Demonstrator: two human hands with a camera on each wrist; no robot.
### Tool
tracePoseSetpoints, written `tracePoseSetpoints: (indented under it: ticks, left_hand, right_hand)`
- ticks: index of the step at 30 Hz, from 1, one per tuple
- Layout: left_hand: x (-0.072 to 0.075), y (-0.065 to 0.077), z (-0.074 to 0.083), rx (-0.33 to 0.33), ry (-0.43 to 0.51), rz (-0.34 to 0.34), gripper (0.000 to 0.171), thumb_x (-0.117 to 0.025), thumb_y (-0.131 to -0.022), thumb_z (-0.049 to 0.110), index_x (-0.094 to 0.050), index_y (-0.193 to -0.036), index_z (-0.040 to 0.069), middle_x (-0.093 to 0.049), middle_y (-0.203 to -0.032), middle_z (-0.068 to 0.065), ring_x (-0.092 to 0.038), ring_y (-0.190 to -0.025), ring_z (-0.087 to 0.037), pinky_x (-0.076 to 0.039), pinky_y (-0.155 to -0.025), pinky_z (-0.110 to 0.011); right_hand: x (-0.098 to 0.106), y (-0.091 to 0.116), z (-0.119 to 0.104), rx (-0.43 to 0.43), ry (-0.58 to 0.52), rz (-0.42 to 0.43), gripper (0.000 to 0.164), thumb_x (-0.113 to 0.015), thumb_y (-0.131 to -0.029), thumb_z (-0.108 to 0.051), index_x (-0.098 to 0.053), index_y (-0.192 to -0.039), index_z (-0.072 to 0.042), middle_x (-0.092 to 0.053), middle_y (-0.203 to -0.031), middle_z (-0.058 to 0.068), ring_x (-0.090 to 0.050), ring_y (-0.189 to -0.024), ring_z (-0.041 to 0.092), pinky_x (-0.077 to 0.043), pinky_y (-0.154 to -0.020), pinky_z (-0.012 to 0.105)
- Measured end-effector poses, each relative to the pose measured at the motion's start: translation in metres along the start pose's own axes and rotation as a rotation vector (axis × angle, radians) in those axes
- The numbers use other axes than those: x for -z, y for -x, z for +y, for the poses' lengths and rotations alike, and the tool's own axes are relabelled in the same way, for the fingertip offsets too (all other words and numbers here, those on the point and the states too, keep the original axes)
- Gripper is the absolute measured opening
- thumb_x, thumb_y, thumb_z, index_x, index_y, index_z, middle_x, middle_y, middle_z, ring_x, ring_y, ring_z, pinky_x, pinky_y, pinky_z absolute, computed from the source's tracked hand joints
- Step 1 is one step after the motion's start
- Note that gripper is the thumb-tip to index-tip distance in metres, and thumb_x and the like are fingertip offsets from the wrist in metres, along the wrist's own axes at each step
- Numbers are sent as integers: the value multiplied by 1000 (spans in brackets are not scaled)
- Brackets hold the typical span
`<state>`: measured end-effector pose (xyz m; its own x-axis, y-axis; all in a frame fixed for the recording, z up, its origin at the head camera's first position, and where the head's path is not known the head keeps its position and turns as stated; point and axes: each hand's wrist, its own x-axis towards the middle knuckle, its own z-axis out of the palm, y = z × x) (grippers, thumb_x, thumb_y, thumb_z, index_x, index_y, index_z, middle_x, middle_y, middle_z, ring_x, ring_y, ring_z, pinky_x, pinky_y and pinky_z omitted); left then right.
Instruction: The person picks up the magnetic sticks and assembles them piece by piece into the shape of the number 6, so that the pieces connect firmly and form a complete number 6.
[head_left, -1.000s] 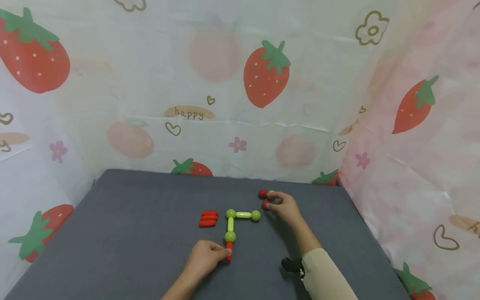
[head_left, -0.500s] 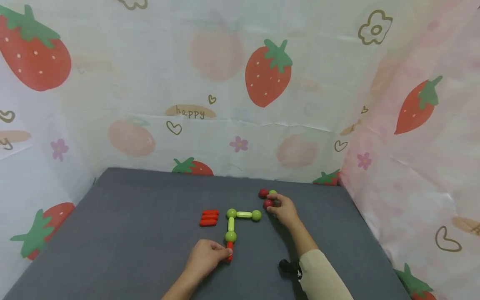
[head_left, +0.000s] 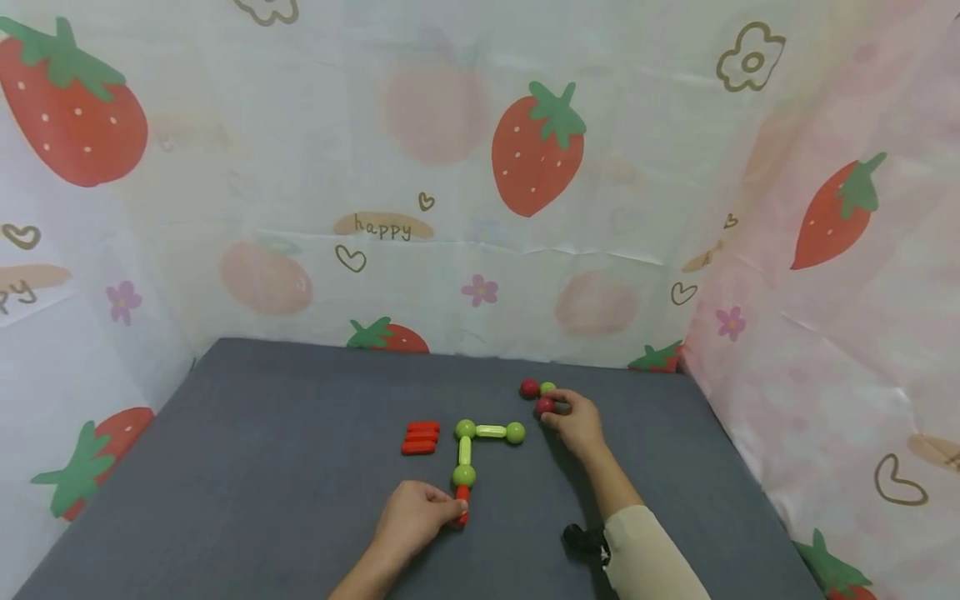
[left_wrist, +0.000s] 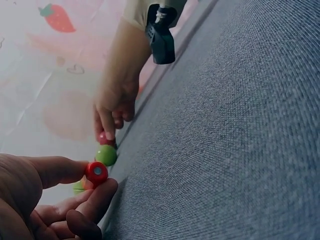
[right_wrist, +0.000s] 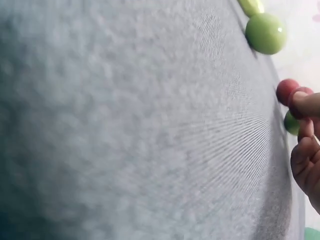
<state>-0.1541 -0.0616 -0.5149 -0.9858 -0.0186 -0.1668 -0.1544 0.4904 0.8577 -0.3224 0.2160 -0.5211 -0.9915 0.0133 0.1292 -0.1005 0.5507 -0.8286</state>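
My left hand pinches a short red magnetic rod between thumb and fingers. The rod's far end meets a green ball; its near end shows a round grey tip in the left wrist view. Beyond that ball, a light green rod leads to a corner ball, and a second light green rod runs right to an end ball. My right hand pinches a dark red ball, partly covered by the fingers. Right behind it are another red ball and a green ball.
Several red rods lie side by side left of the green corner. A black wrist device sits at the right sleeve. The dark grey table ends at a strawberry-print cloth behind and at the sides.
My right hand has shifted the held red ball slightly to the right, nearer the green ball behind it. My left hand keeps its grip on the red rod in the same place.
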Motion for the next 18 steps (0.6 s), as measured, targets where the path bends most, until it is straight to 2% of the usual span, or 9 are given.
tracePoseSetpoints:
  ticks: [3, 7, 13, 18]
  left_hand:
    - [-1, 1, 1, -3, 0, 4, 16, -83, -79, 36, -81, -72, 22, -72, -74, 8, -52, -61, -12, -39, -55, -30]
    - [-2, 2, 2, -26, -1, 20, 15, -83, -78, 34, -81, -72, 21, -72, -74, 8, -52, -62, -11, -39, -55, -30]
    - [-1, 1, 2, 4, 12, 2, 16, -83, -79, 34, -80, -72, 20, -72, -72, 7, -51, -61, -12, -39, -54, -30]
    - [-1, 0, 1, -6, 24, 6, 16, -84, -79, 33, -81, -73, 19, -72, -73, 7, -51, -62, -12, -38, -55, -30]
  right_hand:
    - [3, 4, -3, 10, -14, 27, 44, -83, -85, -8, -71, -127, -5, -69, -127, 17, -65, -78, 16, -50, -59, 28]
    - [6, 13, -13, 13, -21, 33, 43, -84, -85, -16, -72, -126, -10, -70, -125, 13, -62, -81, 13, -49, -62, 28]
    - [7, 33, -29, 27, -56, 0, 38, -85, -86, -22, -75, -122, -16, -72, -122, 7, -60, -84, 17, -48, -66, 29]
    - [6, 48, -36, 41, -69, -37, 38, -84, -87, -26, -74, -123, -18, -73, -120, 5, -59, -82, 16, -48, -65, 28]
